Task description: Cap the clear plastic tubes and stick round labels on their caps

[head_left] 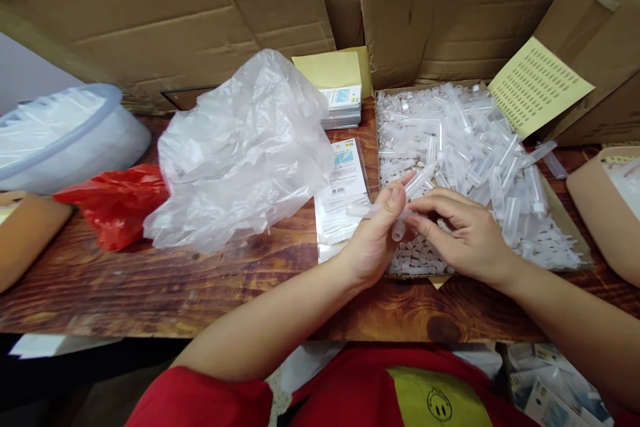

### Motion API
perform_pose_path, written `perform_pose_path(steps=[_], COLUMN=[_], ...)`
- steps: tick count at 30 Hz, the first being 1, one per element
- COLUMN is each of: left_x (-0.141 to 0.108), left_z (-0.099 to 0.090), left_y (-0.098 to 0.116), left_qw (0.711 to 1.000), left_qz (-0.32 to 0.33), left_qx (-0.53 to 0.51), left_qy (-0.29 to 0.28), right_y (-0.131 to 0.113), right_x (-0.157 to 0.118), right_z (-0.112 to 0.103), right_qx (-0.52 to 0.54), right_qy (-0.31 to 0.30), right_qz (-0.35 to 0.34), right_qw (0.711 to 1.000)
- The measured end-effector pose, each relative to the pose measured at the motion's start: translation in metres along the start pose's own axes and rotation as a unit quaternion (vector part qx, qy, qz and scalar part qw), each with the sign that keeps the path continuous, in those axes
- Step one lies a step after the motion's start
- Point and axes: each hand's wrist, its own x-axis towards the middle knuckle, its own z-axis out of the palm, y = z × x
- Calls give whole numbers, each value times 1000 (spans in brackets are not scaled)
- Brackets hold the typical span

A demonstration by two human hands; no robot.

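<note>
Curled firmly around a few clear tubes (360, 211), the left hand (376, 247) held them between thumb and fingers at the near left side of a cardboard tray (567, 220). One tube lay roughly crosswise, its free end pointing left past the thumb; another slanted up and away to the right, and the end of a third faced the wearer. From the right, the right hand (465, 230) met the crosswise tube, thumb and forefinger pinched nearly together at its right end; whether a cap sat between those fingertips was too small to tell.

Just beyond the hands and to the right, loose tubes (495, 153) were heaped in the tray at many angles, with the right hand nearer to them. Small plastic pieces (415, 260) filled the tray's near edge, partly hidden under both hands and wrists.

Left of the tray lay printed cards (345, 170), close to the left hand, with a card stack (343, 107) behind. A crumpled clear bag (245, 153) spread beside them and walled off the table's (225, 300) left side, where a red bag (120, 203) and a pale blue tub (117, 127) stood. Large boxes (175, 7) closed off the back.
</note>
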Motion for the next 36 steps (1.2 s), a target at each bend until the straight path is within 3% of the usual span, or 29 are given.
perform_pose_path(steps=[3,7,12,17,27,31,36], left_x=[2,7,10,11,11,10,8], left_z=[-4,-11,-17,-18,-17,-17,-19], left_y=[6,10,6,5,1,0,5], left_qw=[1000,998,989,978,974,974,977], left_qz=[-10,7,20,59,104,111,94], left_qx=[5,50,139,184,172,180,182], left_qy=[16,44,56,78,101,85,61], right_y=[7,16,18,17,6,0,5], right_x=[6,9,6,4,1,1,0], right_z=[-17,-37,-40,-32,-26,-28,-22], right_qx=[-64,-149,-172,-178,-104,-39,89], right_qy=[-2,-61,-102,-65,10,3,47], right_qz=[-72,-176,-188,-211,-145,-66,61], right_qw=[995,971,962,959,984,997,993])
